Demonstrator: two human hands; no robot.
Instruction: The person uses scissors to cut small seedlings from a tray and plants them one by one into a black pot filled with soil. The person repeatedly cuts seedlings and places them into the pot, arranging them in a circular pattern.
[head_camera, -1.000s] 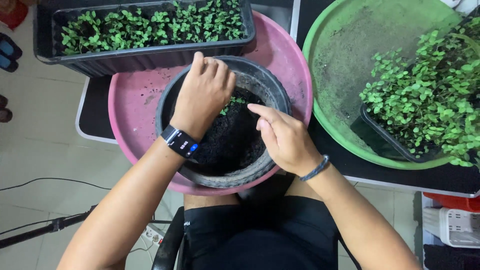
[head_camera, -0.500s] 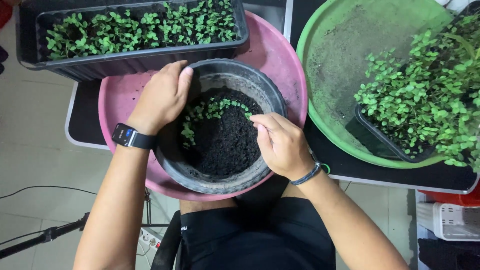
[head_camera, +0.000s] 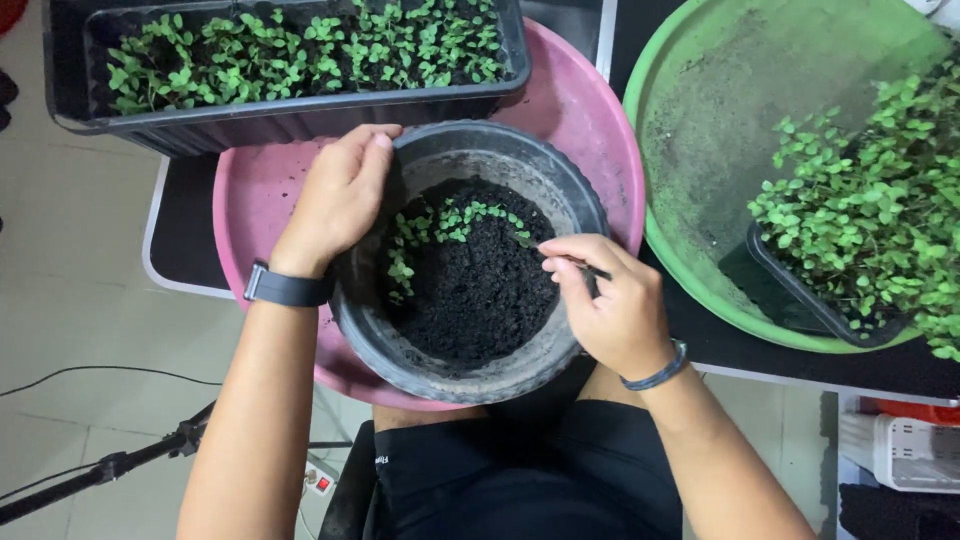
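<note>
Pale floor tiles (head_camera: 80, 290) show below a black tabletop (head_camera: 185, 240) that carries a round pink plastic basin (head_camera: 575, 110), and inside that basin stands a round black plastic pot (head_camera: 470, 375) filled with dark soil (head_camera: 480, 290). An arc of small green seedlings (head_camera: 440, 225) runs across the far part of the soil, bending down its left side. At the pot's far left rim the left hand (head_camera: 340, 200) lies curled over the edge, fingers bent and resting on the rim, a dark wristband (head_camera: 288, 288) on its wrist. Over the pot's right side the right hand (head_camera: 615, 305) is closed in a pinch on a thin dark stick (head_camera: 585, 266) whose tip points toward the right end of the seedling row; a blue-grey bracelet (head_camera: 655, 375) circles that wrist. Just behind the pot, partly over the basin's far edge, sits a long black rectangular tray of green sprouts (head_camera: 290, 50). To the right lies a wide green plastic basin (head_camera: 700, 130), soil-smeared, holding a black tray of dense green seedlings (head_camera: 870, 220). Lower left, a dark tripod leg (head_camera: 100, 470) crosses the floor
</note>
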